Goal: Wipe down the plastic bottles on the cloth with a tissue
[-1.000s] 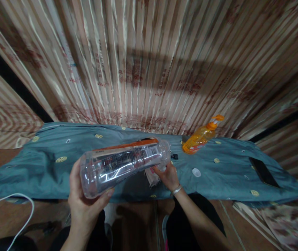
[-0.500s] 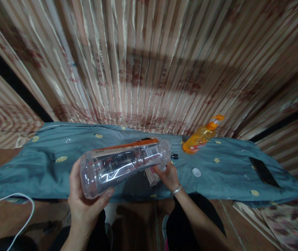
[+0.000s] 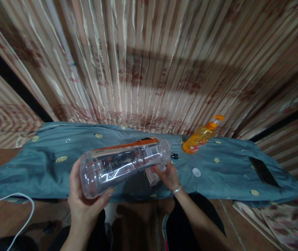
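Left grip (image 3: 84,204) curled shut, right grip (image 3: 168,176) pinching ahead.

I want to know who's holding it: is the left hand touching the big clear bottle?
Touching. The head view shows the left hand wrapped around the base of the clear bottle, thumb on one side, fingers on the other, with no gap.

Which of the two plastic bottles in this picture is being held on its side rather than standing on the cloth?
The large clear plastic bottle, held level between left hand and right hand. The orange pump bottle stands on the blue cloth.
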A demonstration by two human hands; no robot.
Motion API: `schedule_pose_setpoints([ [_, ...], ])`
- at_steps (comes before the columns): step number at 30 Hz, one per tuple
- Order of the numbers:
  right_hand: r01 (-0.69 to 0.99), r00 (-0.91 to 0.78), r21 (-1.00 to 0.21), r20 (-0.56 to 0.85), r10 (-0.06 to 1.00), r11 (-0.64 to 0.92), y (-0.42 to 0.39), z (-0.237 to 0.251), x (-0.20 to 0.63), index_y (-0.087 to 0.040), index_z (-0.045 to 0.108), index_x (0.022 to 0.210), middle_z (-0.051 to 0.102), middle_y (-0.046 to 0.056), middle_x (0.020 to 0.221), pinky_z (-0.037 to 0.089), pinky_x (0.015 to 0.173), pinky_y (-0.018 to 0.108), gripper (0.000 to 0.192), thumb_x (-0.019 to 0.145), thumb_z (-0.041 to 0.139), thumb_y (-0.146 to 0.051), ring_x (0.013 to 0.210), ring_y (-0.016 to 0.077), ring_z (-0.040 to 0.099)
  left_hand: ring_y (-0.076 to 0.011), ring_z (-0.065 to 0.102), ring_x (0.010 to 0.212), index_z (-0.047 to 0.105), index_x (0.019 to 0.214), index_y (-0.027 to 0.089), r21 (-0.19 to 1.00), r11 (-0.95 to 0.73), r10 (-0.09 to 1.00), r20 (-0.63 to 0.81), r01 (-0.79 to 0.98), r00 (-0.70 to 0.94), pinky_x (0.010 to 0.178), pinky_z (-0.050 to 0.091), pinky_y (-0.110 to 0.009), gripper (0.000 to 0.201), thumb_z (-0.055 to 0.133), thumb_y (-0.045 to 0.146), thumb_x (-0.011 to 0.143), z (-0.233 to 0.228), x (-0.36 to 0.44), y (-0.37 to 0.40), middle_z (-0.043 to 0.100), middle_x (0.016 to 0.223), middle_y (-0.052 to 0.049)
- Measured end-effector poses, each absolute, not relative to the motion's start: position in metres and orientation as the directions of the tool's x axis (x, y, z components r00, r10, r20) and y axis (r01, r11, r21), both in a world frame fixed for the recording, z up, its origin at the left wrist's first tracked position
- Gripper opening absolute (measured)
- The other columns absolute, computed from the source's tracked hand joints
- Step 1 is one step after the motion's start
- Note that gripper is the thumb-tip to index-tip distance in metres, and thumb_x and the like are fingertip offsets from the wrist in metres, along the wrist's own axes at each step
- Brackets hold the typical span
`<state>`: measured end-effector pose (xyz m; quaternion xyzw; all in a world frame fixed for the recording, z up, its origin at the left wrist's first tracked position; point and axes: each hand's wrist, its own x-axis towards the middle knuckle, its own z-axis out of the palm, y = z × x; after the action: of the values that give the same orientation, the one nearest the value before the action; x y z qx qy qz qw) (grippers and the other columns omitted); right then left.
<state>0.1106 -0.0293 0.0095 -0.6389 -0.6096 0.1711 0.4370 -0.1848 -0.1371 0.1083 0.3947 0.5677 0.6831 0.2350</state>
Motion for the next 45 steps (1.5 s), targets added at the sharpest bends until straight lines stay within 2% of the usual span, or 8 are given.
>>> schedule_pose_setpoints([
  [5,0.619,0.195,-0.779,0.278,0.941,0.101,-0.0298,0.0078,0.1114,-0.029,0.082,0.112,0.098,0.015,0.105,0.08,0.085,0.047,0.049,0.089,0.101,-0.068,0.1,0.042,0.099,-0.0508,0.076,0.165,0.071,0.175,0.033,0.961,-0.259,0.782,0.265,0.092,-0.564,0.143,0.063,-0.069,0.122,0.122,0.061,0.068,0.1097,-0.1841,-0.1361,0.077,0.179,-0.016],
  [12,0.583,0.19,-0.806,0.251,0.949,0.096,-0.0301,0.0113,0.1123,-0.029,0.083,0.112,0.099,0.014,0.107,0.08,0.088,0.048,0.043,0.087,0.102,-0.058,0.102,0.0416,0.098,-0.0487,0.082,0.155,0.073,0.173,0.031,0.96,-0.247,0.771,0.275,0.129,-0.574,0.132,0.071,-0.062,0.119,0.121,0.062,0.069,0.1138,-0.1829,-0.1367,0.081,0.172,-0.016],
  [18,0.561,0.205,-0.822,0.252,0.946,0.098,-0.0312,0.0154,0.1111,-0.03,0.082,0.108,0.098,0.014,0.105,0.079,0.086,0.05,0.042,0.087,0.102,-0.06,0.101,0.0444,0.098,-0.0514,0.079,0.16,0.072,0.172,0.032,0.962,-0.241,0.777,0.272,0.131,-0.567,0.135,0.069,-0.067,0.118,0.121,0.064,0.069,0.1151,-0.1828,-0.137,0.079,0.174,-0.016],
  [27,0.56,0.198,-0.823,0.24,0.95,0.091,-0.0302,0.0151,0.11,-0.028,0.083,0.109,0.099,0.016,0.108,0.08,0.088,0.05,0.045,0.086,0.1,-0.062,0.103,0.0446,0.099,-0.0497,0.076,0.163,0.072,0.173,0.032,0.967,-0.239,0.779,0.246,0.091,-0.577,0.14,0.065,-0.065,0.122,0.123,0.063,0.067,0.1135,-0.1831,-0.1376,0.077,0.177,-0.017],
  [30,0.551,0.197,-0.829,0.243,0.95,0.098,-0.0303,0.0153,0.1101,-0.029,0.083,0.109,0.1,0.016,0.107,0.081,0.089,0.051,0.045,0.086,0.1,-0.063,0.101,0.0442,0.099,-0.0485,0.079,0.158,0.072,0.174,0.031,0.966,-0.243,0.783,0.247,0.085,-0.571,0.136,0.067,-0.065,0.122,0.123,0.064,0.068,0.1147,-0.1823,-0.1374,0.078,0.175,-0.017],
  [34,0.559,0.212,-0.823,0.259,0.942,0.101,-0.0298,0.014,0.1101,-0.029,0.081,0.103,0.099,0.017,0.104,0.081,0.087,0.052,0.052,0.086,0.097,-0.076,0.098,0.0445,0.099,-0.0494,0.079,0.158,0.072,0.173,0.032,0.964,-0.246,0.78,0.26,0.104,-0.569,0.138,0.067,-0.066,0.12,0.122,0.066,0.069,0.1146,-0.1824,-0.137,0.079,0.173,-0.016],
  [38,0.597,0.211,-0.796,0.282,0.936,0.105,-0.0293,0.013,0.1103,-0.029,0.083,0.107,0.099,0.017,0.102,0.079,0.082,0.05,0.064,0.088,0.09,-0.09,0.096,0.0436,0.098,-0.0509,0.076,0.164,0.072,0.174,0.033,0.968,-0.234,0.781,0.241,0.087,-0.576,0.142,0.063,-0.068,0.123,0.122,0.067,0.068,0.1129,-0.1829,-0.137,0.078,0.174,-0.016],
  [45,0.622,0.213,-0.777,0.289,0.933,0.099,-0.03,0.0165,0.1082,-0.028,0.084,0.109,0.095,0.012,0.093,0.077,0.077,0.045,0.053,0.09,0.099,-0.076,0.09,0.0416,0.097,-0.0526,0.073,0.169,0.072,0.172,0.033,0.961,-0.258,0.778,0.267,0.099,-0.568,0.143,0.063,-0.068,0.119,0.122,0.064,0.069,0.113,-0.1827,-0.1357,0.075,0.179,-0.017],
])
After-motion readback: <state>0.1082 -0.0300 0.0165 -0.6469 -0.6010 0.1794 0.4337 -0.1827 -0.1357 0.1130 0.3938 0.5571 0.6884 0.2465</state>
